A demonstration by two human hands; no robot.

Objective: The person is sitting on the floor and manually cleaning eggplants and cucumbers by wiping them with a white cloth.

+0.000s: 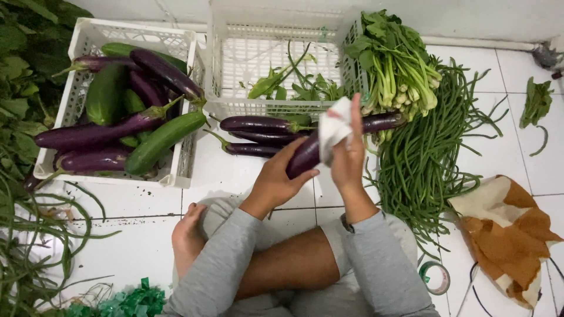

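White tile floor [141, 202] — both grips closed: eggplant [302, 158], cloth [333, 126]

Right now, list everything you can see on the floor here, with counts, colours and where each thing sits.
Left crate: one, white, upper left, holding purple eggplants and green cucumbers.
Middle crate: one, white, top centre, a few green scraps.
Loose eggplants: about three, purple, before the middle crate.
Leafy greens: one bunch, green, right of that crate.
Long beans: one pile, green, right.
Paper: brown and white, lower right.
Tape roll: one, greenish, bottom right.
Left hand: holds an eggplant.
Right hand: presses a white cloth on it.
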